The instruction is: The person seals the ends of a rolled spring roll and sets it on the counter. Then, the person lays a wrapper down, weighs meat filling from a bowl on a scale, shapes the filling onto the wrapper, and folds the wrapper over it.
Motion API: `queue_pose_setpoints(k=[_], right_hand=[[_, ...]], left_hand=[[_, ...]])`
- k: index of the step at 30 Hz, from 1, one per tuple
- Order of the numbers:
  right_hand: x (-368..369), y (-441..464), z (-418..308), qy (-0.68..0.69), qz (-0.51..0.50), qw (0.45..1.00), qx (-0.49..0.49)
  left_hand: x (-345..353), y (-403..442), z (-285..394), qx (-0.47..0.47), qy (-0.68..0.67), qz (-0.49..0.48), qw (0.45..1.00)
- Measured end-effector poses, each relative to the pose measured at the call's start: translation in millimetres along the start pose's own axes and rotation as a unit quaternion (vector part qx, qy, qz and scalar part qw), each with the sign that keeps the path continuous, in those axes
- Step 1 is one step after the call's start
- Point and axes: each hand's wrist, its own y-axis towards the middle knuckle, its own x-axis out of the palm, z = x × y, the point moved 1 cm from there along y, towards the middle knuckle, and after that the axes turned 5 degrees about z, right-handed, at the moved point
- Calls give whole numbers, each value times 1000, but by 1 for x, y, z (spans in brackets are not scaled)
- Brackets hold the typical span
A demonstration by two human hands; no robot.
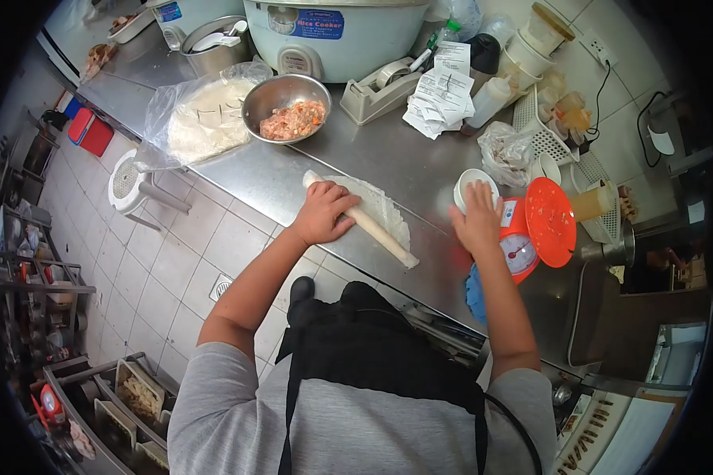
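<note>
My left hand point(325, 212) is wrapped over a wooden rolling pin point(382, 239), nearer its far-left end. Beneath the pin, a thin pale sheet point(380, 207), apparently rolled dough, lies on the steel counter point(444, 253). At the right, my right hand point(478, 218) reaches over a small white bowl point(469, 177) with its fingers stretched out. The hand covers part of the bowl, so what it contains is hidden. Beside that hand stands an orange dial scale point(518, 252) with a round orange pan point(550, 222) bearing food residue.
A metal bowl point(253, 103) holds minced filling point(293, 120). Left of it is a plastic bag of white flour-like material point(206, 119). Behind are a rice cooker point(333, 55), a tape dispenser point(372, 99) and paper slips point(442, 99). A blue cloth point(474, 294) lies by the scale.
</note>
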Motion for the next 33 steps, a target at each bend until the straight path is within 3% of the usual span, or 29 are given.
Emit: queue_pose_setpoints(k=[1,4,7,9,11,13,19,21,25,28,31,33], right_hand=[[2,2,4,-1,18,999,47],[-6,8,5,8,-113,987,113],[-13,9,-16,141,52,988,40],[-9,16,-59,282,16,959,23],[-1,24,-107,347,-84,932,-67],[40,26,-140,297,-113,933,-167],[34,16,-132,70,-157,970,-170],[20,19,-114,-1,-186,975,-121],[-1,27,-50,66,40,991,110],[2,30,-28,16,-122,956,266],[-10,31,-31,63,-154,939,300],[-10,28,-40,82,8,976,203]], left_hand=[[-3,0,0,1,11,11,1000],[-18,-2,-20,-26,60,7,998],[-27,-4,-39,-25,70,-10,997],[-29,-4,-47,-24,58,-17,998],[-29,-3,-52,-15,46,-16,999],[-25,-5,-56,-12,37,0,999],[-26,-8,-61,-18,5,10,1000],[-26,-7,-62,-17,-4,16,1000],[-27,-6,-61,-25,-6,17,1000],[-26,-6,-61,-29,7,12,999],[-27,-6,-61,-24,-9,15,1000],[-27,-6,-62,-33,-1,16,999]])
